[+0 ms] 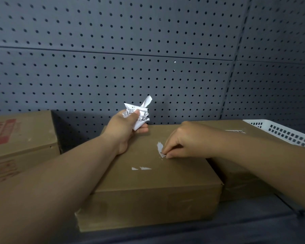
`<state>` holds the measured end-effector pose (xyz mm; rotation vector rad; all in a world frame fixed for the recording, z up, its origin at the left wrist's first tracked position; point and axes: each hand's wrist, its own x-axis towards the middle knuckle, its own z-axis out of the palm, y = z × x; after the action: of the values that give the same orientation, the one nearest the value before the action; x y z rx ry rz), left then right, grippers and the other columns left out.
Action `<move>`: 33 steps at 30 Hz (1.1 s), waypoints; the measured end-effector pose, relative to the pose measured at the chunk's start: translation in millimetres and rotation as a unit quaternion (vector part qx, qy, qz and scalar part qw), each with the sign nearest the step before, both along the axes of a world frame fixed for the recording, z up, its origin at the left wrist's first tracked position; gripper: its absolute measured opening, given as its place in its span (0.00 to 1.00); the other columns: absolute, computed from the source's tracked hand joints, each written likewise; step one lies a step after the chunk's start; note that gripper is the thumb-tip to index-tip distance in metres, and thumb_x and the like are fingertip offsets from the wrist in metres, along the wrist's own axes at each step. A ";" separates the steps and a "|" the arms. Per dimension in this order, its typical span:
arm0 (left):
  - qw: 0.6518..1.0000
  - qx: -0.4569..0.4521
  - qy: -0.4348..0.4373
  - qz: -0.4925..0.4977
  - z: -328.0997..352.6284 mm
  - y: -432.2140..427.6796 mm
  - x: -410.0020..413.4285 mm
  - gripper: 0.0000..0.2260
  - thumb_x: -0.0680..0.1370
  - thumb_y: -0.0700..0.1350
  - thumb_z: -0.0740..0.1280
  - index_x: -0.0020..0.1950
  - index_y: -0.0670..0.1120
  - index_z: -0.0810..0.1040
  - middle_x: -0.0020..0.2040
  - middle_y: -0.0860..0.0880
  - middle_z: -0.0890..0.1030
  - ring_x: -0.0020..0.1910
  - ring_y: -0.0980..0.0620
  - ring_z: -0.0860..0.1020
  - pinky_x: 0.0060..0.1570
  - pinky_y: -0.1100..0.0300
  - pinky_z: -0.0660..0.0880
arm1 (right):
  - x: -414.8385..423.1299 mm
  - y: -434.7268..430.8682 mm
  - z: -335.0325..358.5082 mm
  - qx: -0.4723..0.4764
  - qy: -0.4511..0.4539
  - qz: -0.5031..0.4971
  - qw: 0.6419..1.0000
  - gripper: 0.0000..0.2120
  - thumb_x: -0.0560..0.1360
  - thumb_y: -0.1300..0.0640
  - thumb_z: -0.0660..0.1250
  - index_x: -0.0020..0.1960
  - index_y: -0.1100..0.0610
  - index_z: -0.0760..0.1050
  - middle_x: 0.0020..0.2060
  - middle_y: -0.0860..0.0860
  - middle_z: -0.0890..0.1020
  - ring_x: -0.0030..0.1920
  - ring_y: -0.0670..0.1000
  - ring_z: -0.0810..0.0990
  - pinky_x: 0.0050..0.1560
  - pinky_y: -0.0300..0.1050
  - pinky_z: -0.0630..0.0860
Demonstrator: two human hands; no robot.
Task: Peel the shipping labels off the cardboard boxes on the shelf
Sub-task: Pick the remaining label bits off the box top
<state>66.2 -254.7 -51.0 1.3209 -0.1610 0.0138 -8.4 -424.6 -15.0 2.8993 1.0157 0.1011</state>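
Note:
A flat cardboard box (pixel 148 187) lies on the dark shelf in front of me. My left hand (pixel 125 129) rests on the box's far left part and grips a crumpled wad of peeled white label (pixel 139 113). My right hand (pixel 181 143) lies on the box top, fingertips pinching a small white label scrap (pixel 160 148) stuck to the cardboard. Two small white remnants (pixel 141 168) sit nearer me on the lid. Behind my right arm lies a second box (pixel 224 126) with a barcode label (pixel 236 131) on top.
A box with red print (pixel 19 138) stands at the left, a gap between it and the middle box. A white perforated basket (pixel 282 131) sits at the far right. Grey pegboard (pixel 148 50) forms the back wall. The shelf's front edge (pixel 253 224) runs below.

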 end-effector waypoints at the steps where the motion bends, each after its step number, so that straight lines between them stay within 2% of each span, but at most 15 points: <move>1: 1.000 -0.001 0.000 0.000 -0.2 0.0 0.3 0.06 0.81 0.43 0.62 0.52 0.41 0.74 0.39 0.45 0.80 0.31 0.54 0.81 0.39 0.61 0.81 | -0.4 1.1 -0.6 -0.009 -0.010 0.006 1.000 0.10 0.77 0.51 0.64 0.55 0.50 0.82 0.52 0.40 0.83 0.51 0.41 0.80 0.54 0.40 0.73; 8: 1.000 0.006 -0.008 -0.007 -1.1 -0.5 1.3 0.05 0.81 0.43 0.61 0.51 0.42 0.75 0.39 0.45 0.80 0.30 0.55 0.80 0.41 0.61 0.81 | -0.1 11.4 -1.3 -0.092 -0.053 0.019 0.994 0.12 0.79 0.51 0.60 0.57 0.49 0.80 0.52 0.44 0.82 0.54 0.46 0.77 0.54 0.47 0.74; 11: 1.000 0.005 -0.010 -0.007 -1.6 -0.3 1.6 0.05 0.81 0.43 0.61 0.51 0.42 0.75 0.40 0.45 0.80 0.31 0.55 0.81 0.40 0.61 0.82 | -1.8 8.6 -4.2 -0.089 -0.065 0.029 0.993 0.13 0.80 0.51 0.58 0.59 0.49 0.79 0.53 0.45 0.82 0.55 0.47 0.77 0.54 0.45 0.73; 13: 1.000 0.009 -0.012 -0.009 -1.9 -0.2 1.9 0.06 0.82 0.43 0.61 0.52 0.42 0.75 0.40 0.45 0.80 0.31 0.54 0.81 0.41 0.61 0.82 | -3.4 6.0 -7.3 -0.074 -0.078 0.044 0.993 0.13 0.80 0.51 0.58 0.57 0.51 0.80 0.52 0.48 0.83 0.54 0.49 0.78 0.54 0.47 0.73; 15: 1.000 0.011 -0.011 -0.010 -1.8 -0.2 2.0 0.07 0.82 0.43 0.61 0.54 0.41 0.74 0.41 0.45 0.80 0.32 0.54 0.80 0.41 0.61 0.82 | -4.7 4.1 -10.4 -0.048 -0.094 0.062 0.992 0.13 0.78 0.54 0.59 0.49 0.54 0.82 0.44 0.50 0.85 0.47 0.52 0.81 0.47 0.50 0.76; 17: 1.000 0.010 -0.011 -0.008 -1.4 -0.8 1.4 0.07 0.82 0.43 0.61 0.54 0.41 0.74 0.41 0.45 0.80 0.33 0.54 0.80 0.40 0.62 0.81 | -6.2 3.0 -13.7 -0.019 -0.107 0.071 0.992 0.12 0.73 0.58 0.59 0.37 0.55 0.80 0.34 0.50 0.83 0.37 0.52 0.80 0.37 0.48 0.76; 19: 1.000 0.010 -0.012 -0.006 -1.2 -1.5 0.3 0.06 0.82 0.43 0.60 0.54 0.41 0.74 0.41 0.45 0.80 0.33 0.54 0.80 0.39 0.62 0.81 | -8.1 4.5 -14.6 0.001 -0.105 0.057 0.993 0.11 0.72 0.60 0.61 0.33 0.55 0.77 0.32 0.49 0.82 0.34 0.50 0.78 0.36 0.47 0.75; 24: 1.000 0.009 -0.013 0.002 -1.1 -0.9 -0.6 0.05 0.82 0.43 0.61 0.52 0.42 0.74 0.42 0.45 0.80 0.33 0.54 0.81 0.38 0.63 0.81 | -5.7 6.0 -2.4 0.044 -0.025 -0.029 0.998 0.09 0.74 0.58 0.64 0.43 0.56 0.83 0.44 0.39 0.84 0.40 0.45 0.81 0.44 0.40 0.75; 26: 1.000 0.007 -0.013 0.002 -0.1 -1.0 -0.4 0.05 0.82 0.43 0.61 0.52 0.42 0.74 0.42 0.45 0.80 0.34 0.54 0.81 0.37 0.63 0.81 | -4.6 6.9 1.4 0.052 0.004 -0.038 0.998 0.08 0.75 0.56 0.65 0.46 0.55 0.84 0.46 0.38 0.83 0.42 0.45 0.82 0.48 0.42 0.77; 30: 1.000 0.006 -0.017 -0.002 0.0 -1.1 -0.7 0.08 0.82 0.42 0.60 0.58 0.39 0.73 0.43 0.44 0.79 0.37 0.51 0.80 0.38 0.62 0.81 | -8.2 11.1 3.3 -0.014 -0.002 -0.026 1.000 0.10 0.77 0.54 0.64 0.52 0.51 0.83 0.50 0.39 0.83 0.48 0.41 0.80 0.51 0.36 0.74; 33: 1.000 0.007 -0.017 -0.003 -0.4 -0.9 -1.0 0.09 0.82 0.42 0.60 0.58 0.39 0.73 0.43 0.44 0.79 0.37 0.51 0.79 0.39 0.62 0.81 | -9.1 15.1 2.4 -0.074 -0.045 -0.010 0.996 0.11 0.78 0.54 0.62 0.51 0.51 0.83 0.49 0.42 0.83 0.48 0.43 0.79 0.49 0.41 0.74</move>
<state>65.2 -255.6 -51.4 1.3341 -0.1941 0.0287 -17.5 -409.6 -12.6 2.7441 0.9374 0.1460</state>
